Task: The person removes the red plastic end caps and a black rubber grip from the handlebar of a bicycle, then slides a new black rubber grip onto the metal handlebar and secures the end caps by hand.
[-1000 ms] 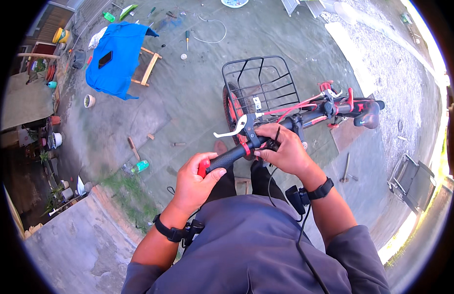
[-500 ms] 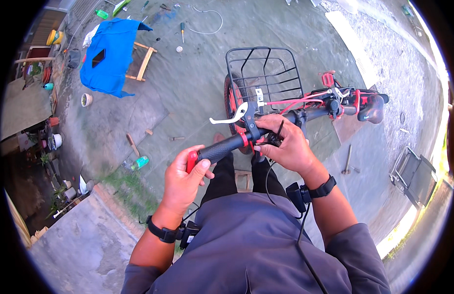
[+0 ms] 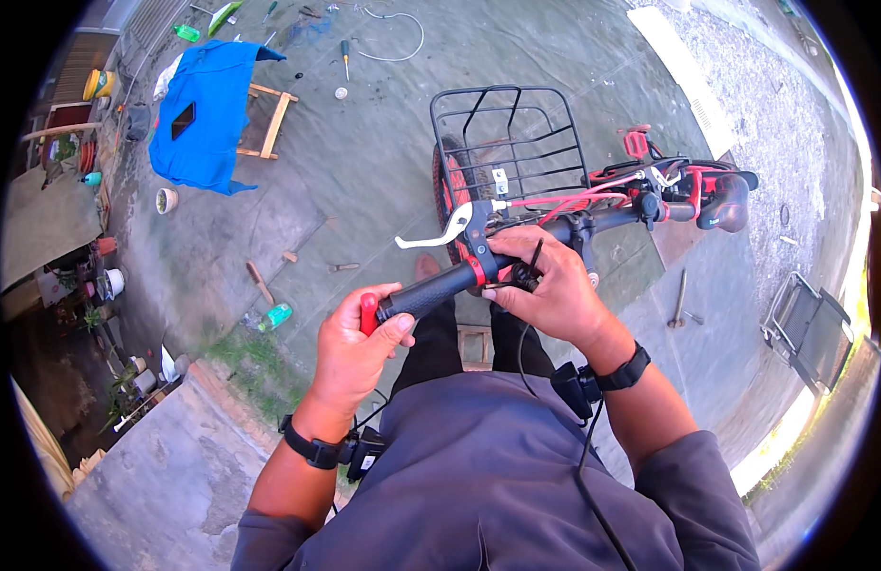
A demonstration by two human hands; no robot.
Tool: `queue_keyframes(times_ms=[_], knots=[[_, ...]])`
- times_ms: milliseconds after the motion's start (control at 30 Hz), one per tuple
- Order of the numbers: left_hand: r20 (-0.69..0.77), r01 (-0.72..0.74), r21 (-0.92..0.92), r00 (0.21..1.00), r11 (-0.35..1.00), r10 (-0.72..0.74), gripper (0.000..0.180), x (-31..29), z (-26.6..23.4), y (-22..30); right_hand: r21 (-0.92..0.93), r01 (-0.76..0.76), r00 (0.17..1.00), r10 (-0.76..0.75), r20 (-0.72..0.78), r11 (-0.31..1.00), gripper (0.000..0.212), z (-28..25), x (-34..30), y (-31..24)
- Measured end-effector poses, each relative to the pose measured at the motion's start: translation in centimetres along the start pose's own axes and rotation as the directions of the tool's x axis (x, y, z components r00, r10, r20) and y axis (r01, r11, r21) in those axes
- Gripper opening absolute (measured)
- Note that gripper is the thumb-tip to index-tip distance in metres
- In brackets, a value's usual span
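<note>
A small bicycle's black handlebar (image 3: 610, 221) runs across in front of me, turned toward the left. My left hand (image 3: 352, 335) is closed around the end of its black grip (image 3: 423, 293), with a rounded red piece (image 3: 368, 312) standing between thumb and forefinger; its kind is unclear. My right hand (image 3: 560, 289) is closed on the bar just inside the red clamp ring (image 3: 477, 270). Beneath its fingers sits a small black part with a wire (image 3: 524, 277), partly hidden. A white brake lever (image 3: 447, 228) sticks out to the left on a black mount (image 3: 479, 238).
A black wire basket (image 3: 507, 133) sits over the front wheel (image 3: 450, 205); the saddle (image 3: 724, 205) is at right. A blue cloth (image 3: 203, 119) with a phone covers a wooden stool (image 3: 278, 124). On the ground lie a screwdriver (image 3: 345, 59), a hammer (image 3: 678, 303) and a green bottle (image 3: 276, 317).
The view has shifted slightly. Both hands keep nearly the same places on the handlebar, and the red piece stands a little more upright in my left hand.
</note>
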State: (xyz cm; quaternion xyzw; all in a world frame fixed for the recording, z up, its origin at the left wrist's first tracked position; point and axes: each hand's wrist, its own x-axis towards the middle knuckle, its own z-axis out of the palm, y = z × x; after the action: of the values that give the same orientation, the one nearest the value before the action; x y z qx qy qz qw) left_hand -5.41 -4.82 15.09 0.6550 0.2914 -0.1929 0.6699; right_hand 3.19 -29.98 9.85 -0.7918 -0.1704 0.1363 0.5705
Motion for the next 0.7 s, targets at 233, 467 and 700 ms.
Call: queue_keyframes(times_ms=[233,467,700], knots=[[-0.007,-0.046,-0.033,0.999,0.998,0.046,0.039,-0.3,-0.6,-0.6,0.016,-0.084,0.993,0.086,-0.079,0.996,0.043,1.1,-0.1,-0.4],[-0.116,-0.039,-0.383,0.993,0.923,-0.006,0.026,-0.8,-3.7,-2.0,0.015,-0.149,0.987,0.149,-0.056,0.989,0.039,1.0,-0.1,-0.7],[-0.080,-0.006,-0.388,0.996,0.922,-0.027,0.020,-1.6,-3.3,-1.8,0.018,-0.217,0.975,0.218,-0.050,0.976,0.038,0.9,0.1,-1.4]])
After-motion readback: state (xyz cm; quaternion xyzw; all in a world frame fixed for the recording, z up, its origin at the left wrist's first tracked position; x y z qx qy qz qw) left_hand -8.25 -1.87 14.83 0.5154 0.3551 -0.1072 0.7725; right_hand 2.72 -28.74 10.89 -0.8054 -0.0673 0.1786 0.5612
